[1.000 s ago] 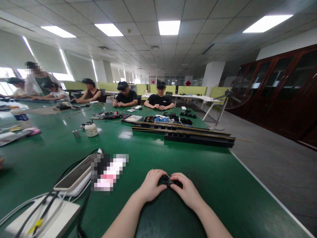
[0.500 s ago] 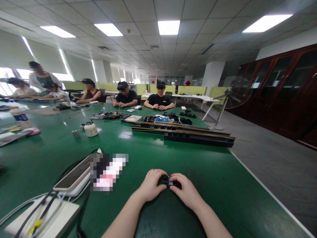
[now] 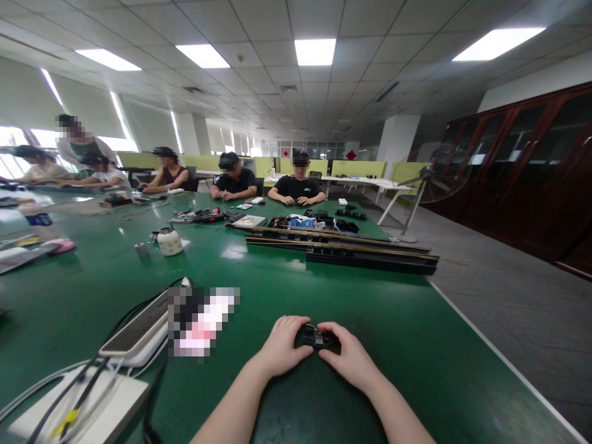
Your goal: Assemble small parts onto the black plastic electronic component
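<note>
At the near left of the green table [image 3: 407, 345], a white box [image 3: 118, 394] lies under a tangle of cables [image 3: 150, 401]. A little farther in, to the right, my left hand [image 3: 283, 346] and right hand [image 3: 350, 356] face each other over the small black device [image 3: 317, 338], which sits low between them. I have a thumb on its near side and fingers on its far side with each hand, parted only about as wide as the piece; how hard I press, I cannot tell. Off to the left is a phone [image 3: 136, 330] with a pale edge. Farther out stand a pale jar [image 3: 170, 242] and a grey cylinder [image 3: 141, 250] beside it; to the right, thin brass-coloured rods [image 3: 456, 261] lie along long black channels [image 3: 370, 264]. At the far side, 2 people in black tops [image 3: 303, 188] sit with their forearms on the table.
</note>
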A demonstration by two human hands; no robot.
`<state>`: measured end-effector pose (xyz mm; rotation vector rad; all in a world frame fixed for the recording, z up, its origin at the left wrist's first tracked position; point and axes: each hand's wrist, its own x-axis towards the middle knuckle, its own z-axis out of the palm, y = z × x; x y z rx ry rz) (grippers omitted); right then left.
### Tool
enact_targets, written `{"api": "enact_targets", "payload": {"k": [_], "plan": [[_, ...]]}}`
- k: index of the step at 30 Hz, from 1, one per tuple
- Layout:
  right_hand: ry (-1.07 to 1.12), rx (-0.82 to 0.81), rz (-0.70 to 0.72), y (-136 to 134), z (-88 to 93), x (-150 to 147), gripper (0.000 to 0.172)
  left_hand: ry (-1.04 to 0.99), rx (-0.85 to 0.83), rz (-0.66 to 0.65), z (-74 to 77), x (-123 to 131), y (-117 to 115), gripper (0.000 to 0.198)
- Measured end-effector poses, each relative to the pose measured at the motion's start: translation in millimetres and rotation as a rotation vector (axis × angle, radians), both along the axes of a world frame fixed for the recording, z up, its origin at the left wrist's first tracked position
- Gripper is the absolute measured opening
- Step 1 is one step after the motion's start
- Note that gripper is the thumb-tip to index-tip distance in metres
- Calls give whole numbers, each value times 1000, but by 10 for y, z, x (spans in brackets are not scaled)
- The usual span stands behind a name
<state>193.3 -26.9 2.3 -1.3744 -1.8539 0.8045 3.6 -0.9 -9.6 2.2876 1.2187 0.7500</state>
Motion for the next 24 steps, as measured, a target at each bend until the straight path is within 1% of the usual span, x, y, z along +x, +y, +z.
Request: {"api": "enact_targets", "payload": {"k": [7, 12, 18, 24], "plan": [[5, 0, -6, -7, 0, -9, 42, 5, 14, 0, -11, 6, 5, 48], [9, -5, 1, -7, 3, -4, 41, 7, 22, 8, -47, -4, 17, 52], [27, -20, 5, -8, 18, 0, 40, 18, 18, 4, -34, -3, 14, 51], [35, -33, 13, -8, 23, 6, 38, 8, 44, -2, -22, 5, 10, 33]]}}
